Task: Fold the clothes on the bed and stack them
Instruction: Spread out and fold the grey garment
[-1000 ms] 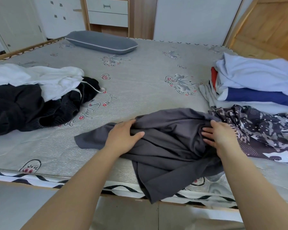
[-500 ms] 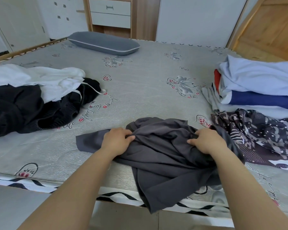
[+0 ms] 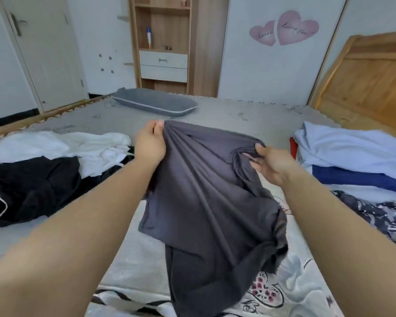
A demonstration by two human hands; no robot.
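A dark grey garment point(image 3: 206, 202) hangs in the air above the bed point(image 3: 249, 110), its lower part draping down past the bed's near edge. My left hand point(image 3: 150, 145) pinches its upper left corner between thumb and fingers. My right hand point(image 3: 270, 163) grips a bunched fold at its upper right. A stack of folded clothes point(image 3: 352, 161), pale blue on top with dark blue and red beneath, sits at the right. A patterned dark garment point(image 3: 375, 216) lies unfolded in front of that stack.
A white garment point(image 3: 62, 145) and a black garment point(image 3: 32, 191) lie crumpled on the left of the bed. A grey pillow point(image 3: 156, 104) rests at the far side. A wooden headboard point(image 3: 364, 83) stands at the right, a shelf unit point(image 3: 162, 42) beyond.
Both hands have lifted the grey garment off the bed and spread it between them. The camera has tilted up, showing the far wall and shelf.
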